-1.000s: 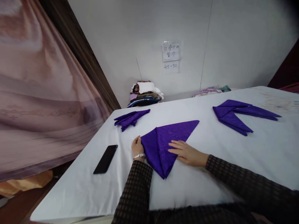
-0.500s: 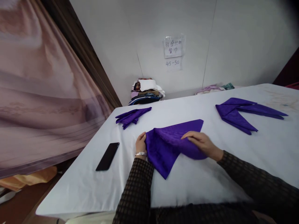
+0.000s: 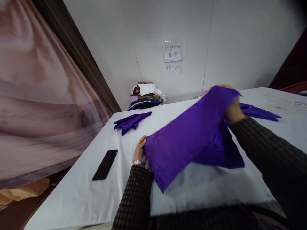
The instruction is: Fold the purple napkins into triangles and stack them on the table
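A purple cloth napkin stretches between my two hands above the white table. My left hand, with a silver bracelet at the wrist, pinches its left corner close to the tabletop. Higher up and to the right, my right hand grips the napkin's raised upper edge; motion blurs it and cloth covers part of the fingers. The napkin's right side hangs down in a darker fold. Behind the right hand lies a folded purple napkin, partly hidden. Another folded purple napkin rests at the far left.
A black phone lies left of my left hand on the white-covered table. Beyond the far edge stands a stack of folded clothes. A pinkish curtain hangs at the left. Handwritten paper signs are on the wall.
My right hand has lifted its side of the napkin up and to the right, spreading the cloth wider. My left hand keeps hold of its corner. The view has shifted slightly.
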{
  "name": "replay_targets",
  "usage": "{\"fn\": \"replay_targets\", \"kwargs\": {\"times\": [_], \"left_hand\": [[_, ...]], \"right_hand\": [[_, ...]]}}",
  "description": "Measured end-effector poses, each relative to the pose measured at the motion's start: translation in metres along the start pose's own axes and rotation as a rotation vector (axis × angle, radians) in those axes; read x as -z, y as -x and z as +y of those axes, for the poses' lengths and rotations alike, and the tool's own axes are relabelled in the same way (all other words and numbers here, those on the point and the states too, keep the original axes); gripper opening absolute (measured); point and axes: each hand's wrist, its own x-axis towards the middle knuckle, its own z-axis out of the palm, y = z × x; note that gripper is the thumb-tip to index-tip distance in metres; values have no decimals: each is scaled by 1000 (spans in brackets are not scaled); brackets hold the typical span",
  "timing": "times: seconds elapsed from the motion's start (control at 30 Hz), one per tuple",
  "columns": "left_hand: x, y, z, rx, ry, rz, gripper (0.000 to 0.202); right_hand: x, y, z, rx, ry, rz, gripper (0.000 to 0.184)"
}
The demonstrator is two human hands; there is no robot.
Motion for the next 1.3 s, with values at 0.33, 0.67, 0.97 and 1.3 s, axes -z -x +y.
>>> {"fn": "replay_targets", "kwargs": {"times": [0.33,0.67,0.97,1.3], "left_hand": [[-3,-3,-7,-346,-209,251,14],[-10,3,-21,-588,-983,-56,35],[15,-28,-18,-590,-1459,6,50],[5,-45,21,-330,-1240,85,17]], "right_hand": [[-79,43,121,-325,217,-315,26],[-42,166,73,136,229,-875,53],[-16,196,57,171,194,-1004,47],[14,177,68,207,139,-876,25]]}}
